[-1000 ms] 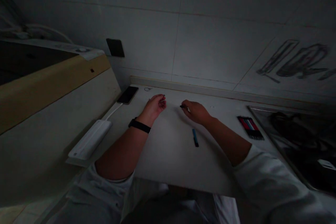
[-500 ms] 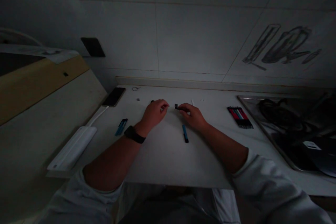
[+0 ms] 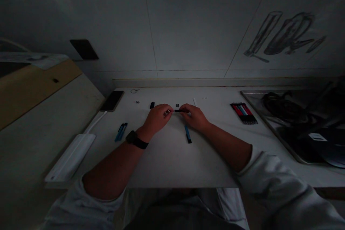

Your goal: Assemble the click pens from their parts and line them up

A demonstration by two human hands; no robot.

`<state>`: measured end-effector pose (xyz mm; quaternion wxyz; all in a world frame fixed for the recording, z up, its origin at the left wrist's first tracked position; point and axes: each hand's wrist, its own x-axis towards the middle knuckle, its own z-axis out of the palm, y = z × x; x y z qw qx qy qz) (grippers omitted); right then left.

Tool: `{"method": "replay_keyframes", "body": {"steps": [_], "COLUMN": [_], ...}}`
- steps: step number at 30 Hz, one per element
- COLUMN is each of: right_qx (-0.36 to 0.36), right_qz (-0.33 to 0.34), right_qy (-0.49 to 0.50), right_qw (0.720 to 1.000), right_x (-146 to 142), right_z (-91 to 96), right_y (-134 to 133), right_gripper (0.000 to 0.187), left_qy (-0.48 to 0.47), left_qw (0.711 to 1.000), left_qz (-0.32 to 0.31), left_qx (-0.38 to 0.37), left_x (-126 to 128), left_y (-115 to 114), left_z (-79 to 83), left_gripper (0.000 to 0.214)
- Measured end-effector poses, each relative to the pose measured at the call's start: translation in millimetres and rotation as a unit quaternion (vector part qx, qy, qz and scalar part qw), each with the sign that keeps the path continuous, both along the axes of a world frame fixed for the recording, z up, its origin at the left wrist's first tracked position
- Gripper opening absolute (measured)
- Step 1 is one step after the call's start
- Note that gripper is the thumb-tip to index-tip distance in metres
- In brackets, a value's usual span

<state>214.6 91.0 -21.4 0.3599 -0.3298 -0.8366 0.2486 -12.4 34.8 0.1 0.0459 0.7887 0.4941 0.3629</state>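
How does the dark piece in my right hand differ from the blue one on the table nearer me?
The dark piece is held in your right hand; the blue piece lies on the table. The dark piece points sideways toward your left hand, while the blue piece lies with its black end toward you. The dark piece looks black; the blue piece is mostly blue. Both look slim.

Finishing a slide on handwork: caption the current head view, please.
Right hand and left hand meet at a slim black rod above a white countertop, a blue-and-black stick nearby.
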Motion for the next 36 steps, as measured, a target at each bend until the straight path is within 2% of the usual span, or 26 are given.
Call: {"method": "replay_keyframes", "body": {"steps": [5, 12, 22, 30, 34, 36], "right_qx": [0.018, 0.058, 0.071, 0.059, 0.063, 0.067], "right_qz": [0.0, 0.0, -0.008, 0.003, 0.0, 0.0], "right_qy": [-0.018, -0.032, -0.047, -0.066, -0.083, -0.087], "right_qw": [1.0, 0.998, 0.996, 0.996, 0.995, 0.994], "right_x": [1.1, 2.9, 3.3, 4.3, 5.3, 5.6], "right_z": [-0.2, 2.0, 2.0, -2.9, -1.7, -0.8], "right_y": [0.1, -0.6, -1.0, -1.4, 0.1, 0.7], "right_gripper": [0.013, 0.015, 0.016, 0.036, 0.017, 0.014], "left_qy": [-0.061, -0.092, -0.08, -0.078, -0.106, -0.113], "left_qw": [0.997, 0.993, 0.994, 0.993, 0.99, 0.989], "left_qz": [-0.011, -0.016, -0.027, -0.035, -0.04, -0.042], "left_qx": [-0.041, -0.071, -0.075, -0.078, -0.084, -0.087], "left_x": [2.8, 3.9, 1.7, 2.7, 3.0, 3.2], "left_y": [0.8, 0.5, 1.3, 1.7, 1.8, 1.6], "left_z": [-2.2, -3.1, -6.0, -4.4, -4.3, -3.5], "left_gripper": [0.01, 0.009, 0.007, 0.008, 0.01, 0.01]}}
